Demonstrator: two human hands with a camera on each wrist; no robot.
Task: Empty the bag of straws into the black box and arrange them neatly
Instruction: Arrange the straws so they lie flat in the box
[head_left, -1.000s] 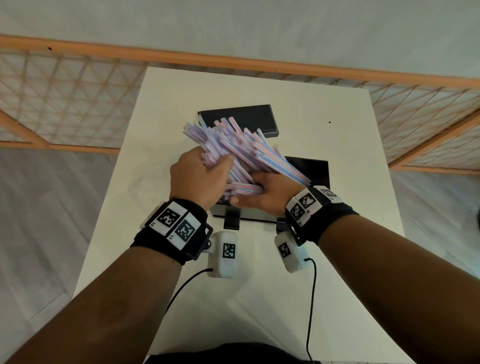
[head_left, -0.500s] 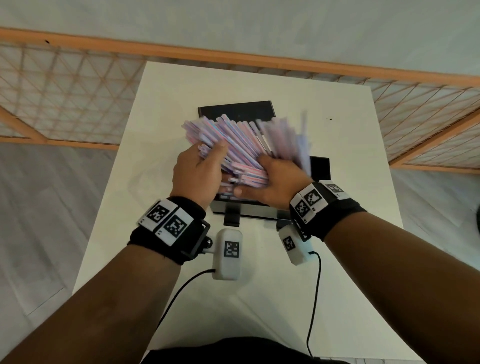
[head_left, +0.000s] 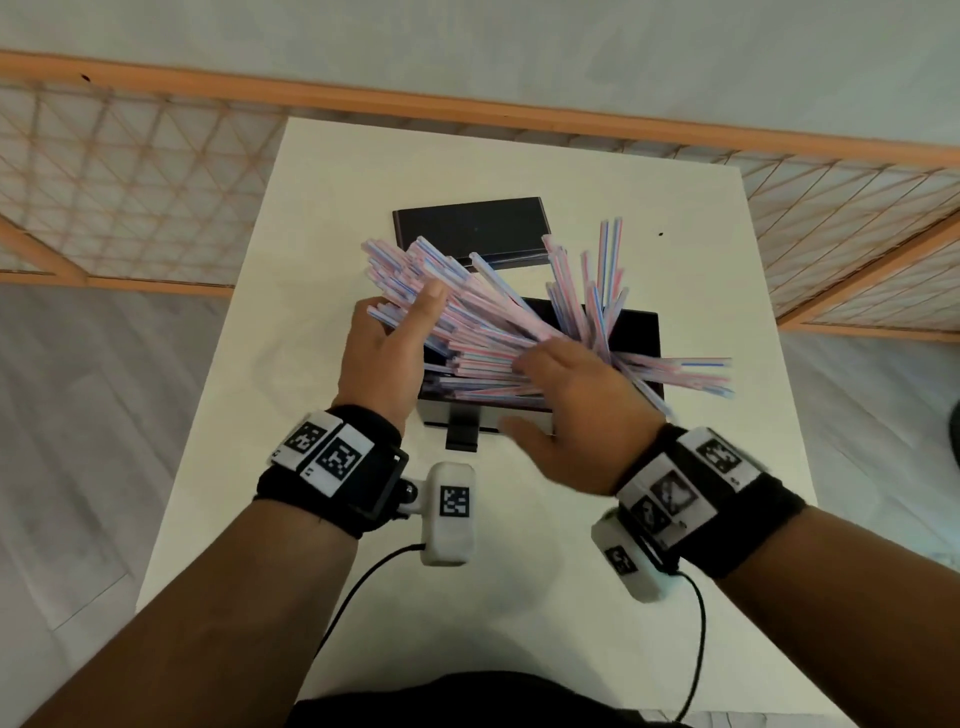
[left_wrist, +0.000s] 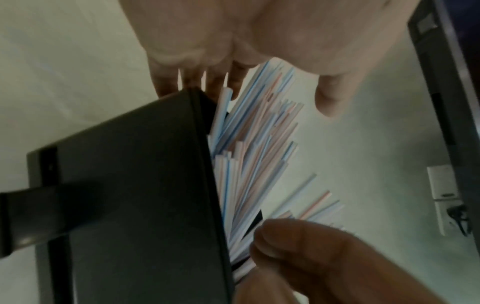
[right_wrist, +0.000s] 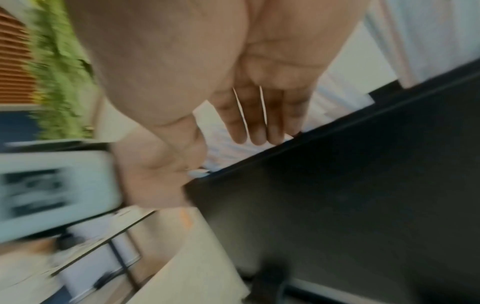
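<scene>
From the head camera, the striped straws (head_left: 483, 332) sit in a messy fan over the black box (head_left: 641, 338), which stands in the middle of the white table (head_left: 311, 218). Some straws poke out past the box edge toward 3 o'clock, and a few stand up at 12 o'clock. Those could tip over the side and roll off onto the table if a hand bumps them. I think a hard push would also bend them. The left hand (head_left: 382, 358) is at 9 o'clock of the pile, fingers straight and loose, touching the straw ends and holding nothing. The right hand (head_left: 576, 410) is at 5 o'clock, flat and spread on top of the pile, gripping nothing too. The black lid (head_left: 470, 226) lies flat beyond the box at 12 o'clock. No bag can be seen.

From the left wrist camera, the left fingers (left_wrist: 192, 80) hang straight down behind the box wall (left_wrist: 130, 185), just beside the straws (left_wrist: 249, 156) that stick out above the rim. The other hand's fingers (left_wrist: 311, 253) show at 5 o'clock.

The right wrist camera is blurry. The right fingers (right_wrist: 255, 115) are straight and close together, tips at the box rim (right_wrist: 337, 185), resting on pale straws (right_wrist: 223, 148).
</scene>
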